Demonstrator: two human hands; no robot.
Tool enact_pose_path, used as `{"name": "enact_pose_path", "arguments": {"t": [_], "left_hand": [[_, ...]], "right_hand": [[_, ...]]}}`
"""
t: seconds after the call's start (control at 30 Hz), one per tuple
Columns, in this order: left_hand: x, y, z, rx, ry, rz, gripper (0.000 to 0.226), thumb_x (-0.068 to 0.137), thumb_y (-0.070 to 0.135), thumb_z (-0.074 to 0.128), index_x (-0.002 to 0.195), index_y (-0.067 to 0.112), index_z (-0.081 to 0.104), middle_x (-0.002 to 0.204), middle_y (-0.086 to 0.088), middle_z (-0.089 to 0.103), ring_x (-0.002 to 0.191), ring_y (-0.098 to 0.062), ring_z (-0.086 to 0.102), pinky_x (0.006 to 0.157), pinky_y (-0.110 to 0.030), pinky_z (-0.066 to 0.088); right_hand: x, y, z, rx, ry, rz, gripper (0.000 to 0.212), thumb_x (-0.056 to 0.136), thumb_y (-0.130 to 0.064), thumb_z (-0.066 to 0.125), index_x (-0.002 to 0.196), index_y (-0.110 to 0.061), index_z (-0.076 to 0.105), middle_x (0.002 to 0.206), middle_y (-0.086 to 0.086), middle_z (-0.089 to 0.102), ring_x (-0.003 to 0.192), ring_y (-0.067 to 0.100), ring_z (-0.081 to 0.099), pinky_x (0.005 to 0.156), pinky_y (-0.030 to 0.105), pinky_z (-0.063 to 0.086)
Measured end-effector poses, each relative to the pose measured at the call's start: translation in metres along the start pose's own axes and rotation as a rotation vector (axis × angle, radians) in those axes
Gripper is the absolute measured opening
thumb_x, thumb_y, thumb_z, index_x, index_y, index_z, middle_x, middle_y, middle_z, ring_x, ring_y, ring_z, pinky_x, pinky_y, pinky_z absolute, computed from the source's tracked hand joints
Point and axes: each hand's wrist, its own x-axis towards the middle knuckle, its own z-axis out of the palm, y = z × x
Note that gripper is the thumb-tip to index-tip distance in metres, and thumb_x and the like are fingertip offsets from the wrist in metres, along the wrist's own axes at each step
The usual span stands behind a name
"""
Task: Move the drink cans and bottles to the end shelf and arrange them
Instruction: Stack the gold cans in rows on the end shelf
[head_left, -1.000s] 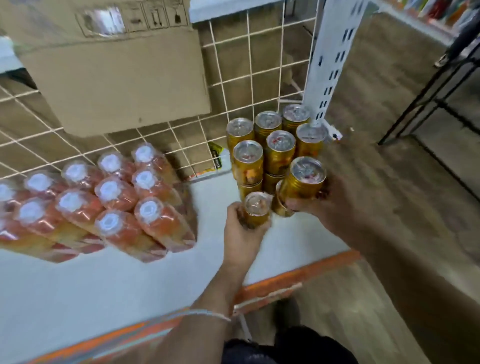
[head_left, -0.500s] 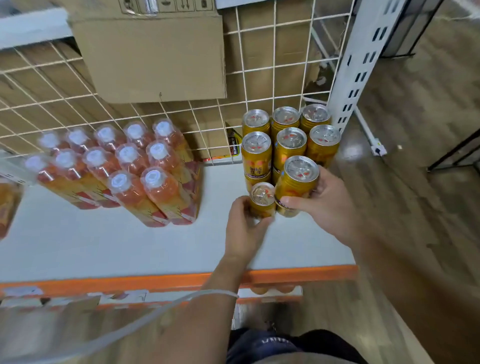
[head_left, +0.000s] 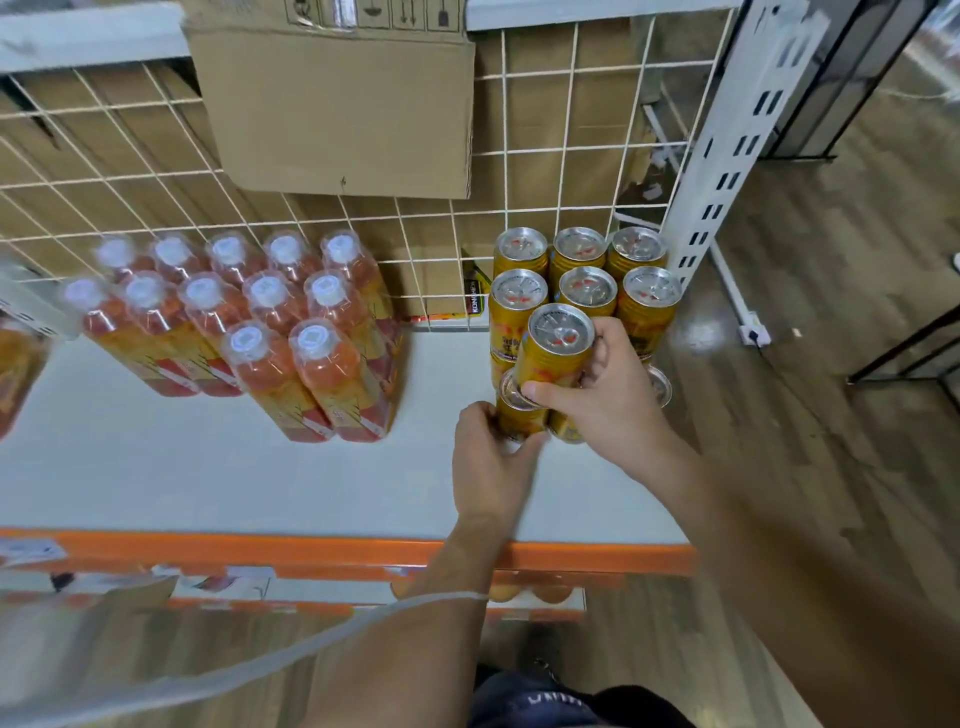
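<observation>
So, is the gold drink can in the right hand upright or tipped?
Upright: the gold drink can has its silver lid up, like the cans behind; right hand grips it.

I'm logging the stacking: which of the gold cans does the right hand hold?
The front upper can, nearest the camera, ahead of the six back cans. The right hand grips its side; the left hand holds the lower can beneath it.

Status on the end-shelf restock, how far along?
Done: a shrink-wrapped pack of orange bottles with white caps stands on the white shelf; six gold metal cans sit stacked at its back right. In hand: right hand grips another gold can above the front row, left hand holds a lower can there. Left: seat it, finish that row.
</observation>
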Motion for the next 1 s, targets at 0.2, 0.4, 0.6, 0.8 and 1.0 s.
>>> {"name": "enact_pose_path", "arguments": {"t": [0.2, 0.4, 0.6, 0.8, 1.0], "left_hand": [[0.002, -0.005, -0.002, 0.017, -0.006, 0.046, 0.052, 0.069, 0.054, 0.084, 0.100, 0.036, 0.046, 0.100, 0.010, 0.060, 0.093, -0.013, 0.061, 0.082, -0.041, 0.056], [0.002, -0.003, -0.002, 0.049, -0.007, 0.087, 0.051, 0.070, 0.055, 0.078, 0.102, 0.028, 0.049, 0.099, 0.008, 0.057, 0.094, -0.016, 0.058, 0.083, -0.042, 0.054], [0.000, 0.002, -0.004, 0.067, -0.025, 0.077, 0.044, 0.073, 0.049, 0.077, 0.098, 0.028, 0.048, 0.096, 0.008, 0.057, 0.091, -0.017, 0.057, 0.080, -0.041, 0.054], [0.000, 0.001, -0.004, 0.072, -0.025, 0.072, 0.042, 0.074, 0.047, 0.078, 0.097, 0.031, 0.046, 0.095, 0.010, 0.057, 0.091, -0.017, 0.058, 0.079, -0.044, 0.054], [-0.001, 0.005, -0.007, 0.052, -0.026, 0.061, 0.040, 0.074, 0.043, 0.079, 0.095, 0.033, 0.046, 0.094, 0.011, 0.058, 0.089, -0.015, 0.059, 0.077, -0.042, 0.055]], "right_hand": [[-0.001, 0.012, 0.016, -0.007, 0.032, -0.021, 0.073, 0.067, -0.008, 0.092, 0.129, -0.026, 0.058, 0.129, -0.004, 0.066, 0.117, 0.004, 0.064, 0.102, 0.033, 0.054], [-0.002, 0.018, 0.024, -0.118, 0.025, -0.048, 0.070, 0.071, -0.009, 0.091, 0.125, -0.029, 0.051, 0.118, -0.020, 0.063, 0.107, -0.012, 0.059, 0.092, 0.016, 0.050], [-0.003, 0.023, 0.029, -0.246, 0.086, -0.043, 0.075, 0.064, -0.046, 0.087, 0.126, -0.037, 0.047, 0.126, -0.014, 0.061, 0.117, 0.010, 0.058, 0.100, 0.044, 0.052], [-0.007, 0.023, 0.033, -0.269, 0.138, -0.034, 0.075, 0.059, -0.059, 0.083, 0.122, -0.040, 0.046, 0.123, -0.015, 0.060, 0.117, 0.017, 0.058, 0.096, 0.048, 0.053], [-0.009, 0.022, 0.036, -0.293, 0.176, -0.027, 0.071, 0.059, -0.058, 0.084, 0.115, -0.039, 0.045, 0.118, -0.014, 0.061, 0.111, 0.017, 0.060, 0.091, 0.048, 0.054]]}}
